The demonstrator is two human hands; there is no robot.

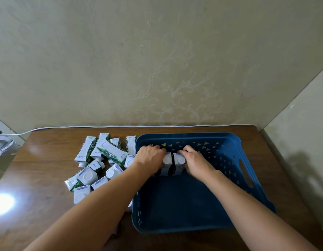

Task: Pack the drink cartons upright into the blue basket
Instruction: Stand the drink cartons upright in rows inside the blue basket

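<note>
Both hands are in the blue basket [229, 201] near the desk's [39, 178] far edge: left hand [149, 156] and right hand [195, 158] each clamped round 1 upright carton, the 2 cartons [172, 164] touching; loose cartons [99, 160] piled left

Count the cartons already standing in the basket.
2. One carton under the left hand, the other carton under the right hand, side by side near the far-left corner of the blue basket. The hands may hide more.
</note>
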